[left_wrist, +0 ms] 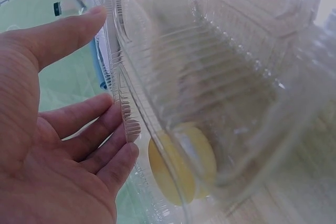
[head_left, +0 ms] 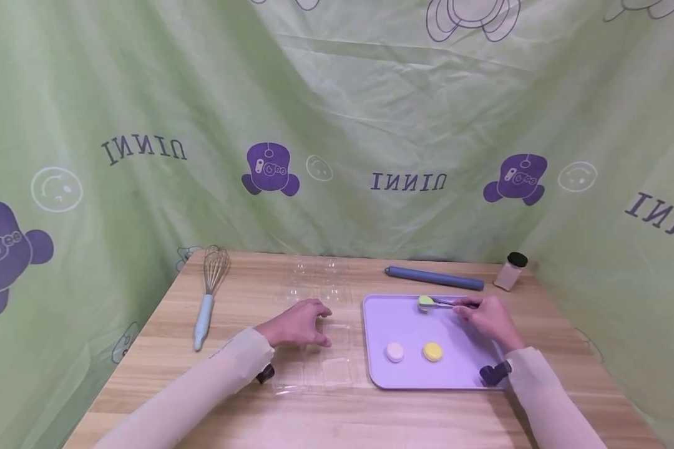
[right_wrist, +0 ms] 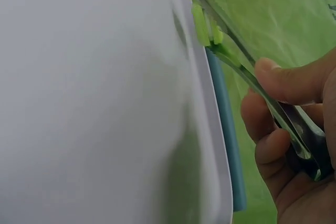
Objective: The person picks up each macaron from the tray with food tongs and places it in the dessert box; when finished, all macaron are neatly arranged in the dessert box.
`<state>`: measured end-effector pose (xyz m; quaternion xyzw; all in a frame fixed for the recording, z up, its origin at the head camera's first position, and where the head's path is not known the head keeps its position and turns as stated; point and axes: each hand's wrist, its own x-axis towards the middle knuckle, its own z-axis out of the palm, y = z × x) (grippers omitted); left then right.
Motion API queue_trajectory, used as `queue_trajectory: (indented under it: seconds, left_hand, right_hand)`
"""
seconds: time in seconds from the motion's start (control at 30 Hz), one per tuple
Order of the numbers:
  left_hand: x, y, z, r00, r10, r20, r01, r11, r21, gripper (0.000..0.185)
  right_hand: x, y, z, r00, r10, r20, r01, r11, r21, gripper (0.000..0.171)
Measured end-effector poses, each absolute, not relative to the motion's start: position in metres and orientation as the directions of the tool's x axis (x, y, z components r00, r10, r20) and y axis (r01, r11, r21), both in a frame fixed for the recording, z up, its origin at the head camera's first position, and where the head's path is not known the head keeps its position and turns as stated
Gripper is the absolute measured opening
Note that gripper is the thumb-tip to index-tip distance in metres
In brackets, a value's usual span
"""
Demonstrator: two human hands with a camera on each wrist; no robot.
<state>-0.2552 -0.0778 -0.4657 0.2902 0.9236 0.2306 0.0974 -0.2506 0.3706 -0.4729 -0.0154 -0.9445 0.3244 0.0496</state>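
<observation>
My right hand [head_left: 490, 319] grips metal tongs [right_wrist: 247, 72] between thumb and fingers. A green macaron [head_left: 425, 301] sits between the tong tips, close over the back edge of the lilac tray [head_left: 393, 377]. On the tray lie a pink macaron [head_left: 394, 352] and a yellow macaron [head_left: 432, 352]. My left hand [head_left: 299, 323] is held beside a clear plastic box [head_left: 337, 371], thumb apart from loosely bent fingers. In the left wrist view its fingertips are right at the ridged rim, and another yellow macaron [left_wrist: 181, 166] shows through the plastic.
A whisk [head_left: 205, 312] with a light blue handle lies at the left. Behind the tray is a blue rolling pin [head_left: 435, 278], with a black-lidded jar [head_left: 510, 272] to its right. More clear plastic [head_left: 314, 280] extends toward the table's back edge. A green printed curtain [head_left: 337, 218] surrounds the table.
</observation>
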Motion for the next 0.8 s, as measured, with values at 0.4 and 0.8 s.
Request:
queue_trajectory:
  seconds: [0.4, 0.8]
  left_hand:
    - [-0.255, -0.078, -0.466, -0.812, 0.583, -0.035, 0.498, 0.723, 0.480, 0.073]
    - [-0.254, -0.079, -0.465, -0.804, 0.594, -0.029, 0.517, 0.723, 0.459, 0.073]
  right_hand:
    - [-0.264, 0.342, -0.444, -0.936, 0.228, 0.268, -0.060, 0.646, -0.761, 0.034]
    - [-0.262, 0.287, -0.416, -0.856, 0.135, 0.498, -0.308, 0.641, -0.703, 0.017]
